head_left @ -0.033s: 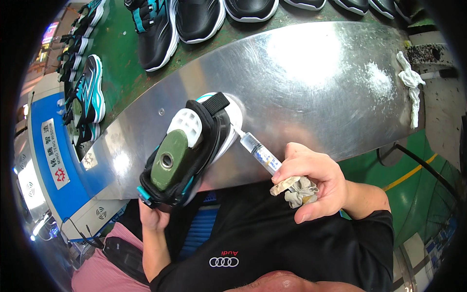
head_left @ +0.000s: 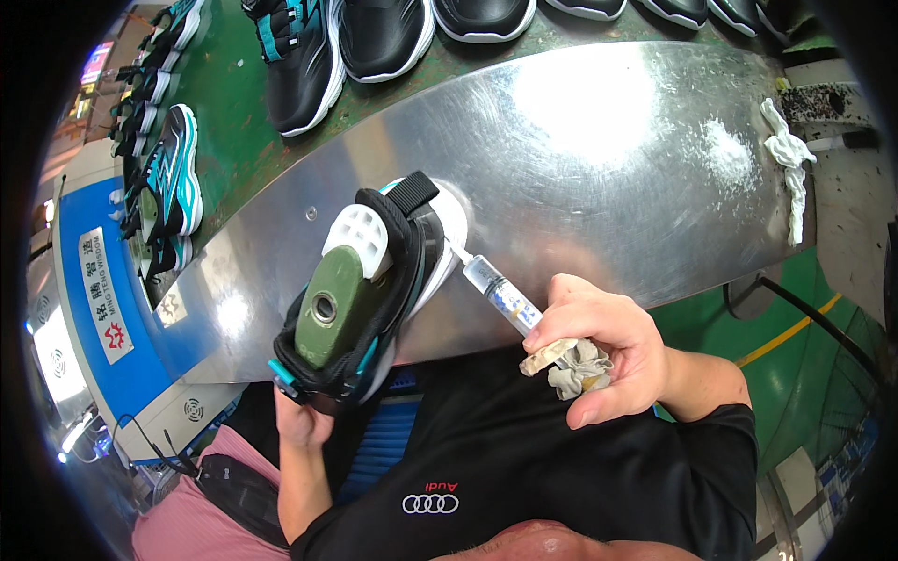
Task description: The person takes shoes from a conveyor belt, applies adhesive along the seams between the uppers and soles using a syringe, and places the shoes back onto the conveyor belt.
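Observation:
A black shoe (head_left: 394,271) with a white sole and teal trim is tilted over the near edge of the metal worktop. A green shoe last (head_left: 335,304) with a metal-rimmed hole and a white ribbed piece (head_left: 355,238) sit in its opening. My left hand (head_left: 305,421) is closed on the shoe's near end, its fingers mostly hidden beneath. Between the fingers of my right hand (head_left: 608,341) is a clear syringe (head_left: 502,294), its tip touching or very close to the shoe's sole edge. Crumpled greyish material (head_left: 580,369) bunches by the syringe's rear end, inside that hand.
Several black shoes (head_left: 382,42) line the green surface beyond the metal worktop (head_left: 524,187). More teal-trimmed shoes (head_left: 176,173) stand at the left. White powder (head_left: 730,154) and a twisted pale cloth (head_left: 790,154) lie at the worktop's right. A person in pink (head_left: 201,505) is at lower left.
The shoe's near end and my left hand have shifted slightly right and down. My right hand and the syringe have hardly moved.

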Motion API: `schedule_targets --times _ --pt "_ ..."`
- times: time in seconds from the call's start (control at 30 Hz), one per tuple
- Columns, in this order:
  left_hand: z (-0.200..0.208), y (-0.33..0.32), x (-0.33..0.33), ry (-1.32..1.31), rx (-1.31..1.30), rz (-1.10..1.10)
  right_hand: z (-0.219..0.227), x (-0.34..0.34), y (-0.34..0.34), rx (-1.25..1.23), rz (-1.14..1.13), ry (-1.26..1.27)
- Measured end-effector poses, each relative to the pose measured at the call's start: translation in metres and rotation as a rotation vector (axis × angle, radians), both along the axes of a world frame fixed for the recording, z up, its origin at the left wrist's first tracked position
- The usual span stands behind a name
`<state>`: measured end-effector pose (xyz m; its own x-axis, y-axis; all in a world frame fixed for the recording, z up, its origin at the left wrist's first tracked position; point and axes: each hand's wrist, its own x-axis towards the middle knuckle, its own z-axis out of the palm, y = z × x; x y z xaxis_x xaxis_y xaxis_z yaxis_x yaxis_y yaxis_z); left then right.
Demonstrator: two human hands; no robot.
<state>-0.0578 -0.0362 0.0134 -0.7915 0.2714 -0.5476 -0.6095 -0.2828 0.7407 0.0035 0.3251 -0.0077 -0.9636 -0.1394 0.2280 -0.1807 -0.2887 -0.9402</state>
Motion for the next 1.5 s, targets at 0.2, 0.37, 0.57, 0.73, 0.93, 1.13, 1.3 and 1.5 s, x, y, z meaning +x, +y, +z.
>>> schedule_targets --times 0.2,0.37,0.57,0.73,0.93,1.13,1.3,1.5 --pt "0.000 0.033 0.036 -0.087 0.201 -0.155 0.018 0.005 -0.003 0.041 0.015 -0.012" --pt "-0.006 0.061 0.048 -0.187 0.388 -0.152 0.039 0.008 -0.002 0.104 0.067 -0.037" --pt "-0.010 0.076 0.046 -0.320 0.508 -0.245 0.065 0.025 0.000 0.150 0.128 -0.089" --pt "-0.020 0.104 0.040 -0.445 0.742 -0.385 0.097 0.045 0.020 0.225 0.178 -0.116" --pt "-0.029 0.141 0.032 -0.467 0.792 -0.599 0.123 0.071 0.038 0.333 0.163 -0.139" --pt "-0.036 0.176 0.022 -0.433 0.865 -0.605 0.138 0.091 0.040 0.447 0.053 -0.078" --pt "-0.036 0.194 0.014 -0.408 0.854 -0.541 0.136 0.097 0.040 0.582 -0.053 0.026" --pt "-0.030 0.213 0.008 -0.370 0.948 -0.510 0.129 0.094 0.027 0.818 -0.191 0.219"
